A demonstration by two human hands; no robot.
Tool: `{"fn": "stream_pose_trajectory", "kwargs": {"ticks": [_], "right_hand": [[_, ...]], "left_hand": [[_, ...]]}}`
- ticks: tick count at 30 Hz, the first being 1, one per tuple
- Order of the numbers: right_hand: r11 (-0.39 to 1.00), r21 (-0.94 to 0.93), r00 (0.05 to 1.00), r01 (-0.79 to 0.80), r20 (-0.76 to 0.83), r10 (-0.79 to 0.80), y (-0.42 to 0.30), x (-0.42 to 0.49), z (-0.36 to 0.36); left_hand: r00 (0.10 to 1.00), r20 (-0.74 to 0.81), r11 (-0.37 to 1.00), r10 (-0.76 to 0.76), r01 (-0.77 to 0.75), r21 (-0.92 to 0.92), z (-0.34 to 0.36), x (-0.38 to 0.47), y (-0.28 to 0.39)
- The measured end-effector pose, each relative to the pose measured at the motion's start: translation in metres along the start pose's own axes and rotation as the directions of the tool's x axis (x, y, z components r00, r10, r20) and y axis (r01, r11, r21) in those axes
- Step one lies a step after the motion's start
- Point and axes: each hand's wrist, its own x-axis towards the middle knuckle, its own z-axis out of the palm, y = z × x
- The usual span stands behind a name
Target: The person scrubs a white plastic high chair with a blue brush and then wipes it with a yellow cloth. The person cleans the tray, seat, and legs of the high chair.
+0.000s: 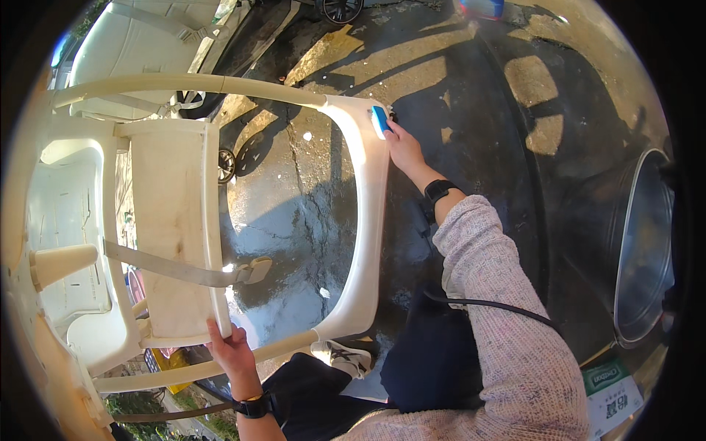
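A white plastic high chair lies tipped before me, its U-shaped foot piece (370, 231) toward me and its moulded seat (66, 182) at the far left. My right hand (405, 146) holds a blue-backed scrubbing brush (379, 121), which rests against the upper corner of the foot piece. My left hand (234, 350) grips the lower corner of a flat, stained white panel (171, 231) on the chair. Across this panel hangs a grey strap (165, 265) ending in a buckle (256, 271). Cream tubular legs (248, 88) run along both sides.
Wet, cracked concrete (298, 198) spreads underneath, with white bits on it. Another white padded seat (143, 44) with straps stands at the upper left. A large metal tub (642, 248) is at the right, near a green-and-white package (612, 391) bearing writing. A dark cord (496, 307) crosses my right sleeve.
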Motion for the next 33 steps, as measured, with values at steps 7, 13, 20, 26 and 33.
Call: {"fn": "stream_pose_trajectory", "kwargs": {"ticks": [7,13,20,26,33], "right_hand": [[0.994,0.027,0.943,0.101,0.317,-0.105,0.006,-0.123,-0.009],[0.998,0.009,0.986,-0.068,0.154,0.065,-0.021,-0.045,-0.02],[0.987,0.005,0.867,0.16,0.476,-0.143,-0.024,-0.094,-0.037],[0.999,0.032,0.983,-0.008,0.184,0.002,-0.023,-0.018,-0.021],[0.996,0.081,0.998,-0.045,0.044,0.042,-0.011,0.002,-0.012]], "left_hand": [[1.0,-0.017,0.999,0.016,-0.016,-0.037,0.001,-0.003,0.0],[0.997,0.074,0.997,-0.033,0.039,-0.07,-0.003,-0.008,0.004],[0.898,0.266,0.896,-0.35,0.404,-0.186,0.029,-0.051,-0.068],[0.722,0.582,0.314,-0.375,-0.491,0.812,0.131,-0.007,-0.186],[0.726,0.467,0.048,-0.504,-0.517,0.855,0.186,0.001,-0.24]]}}
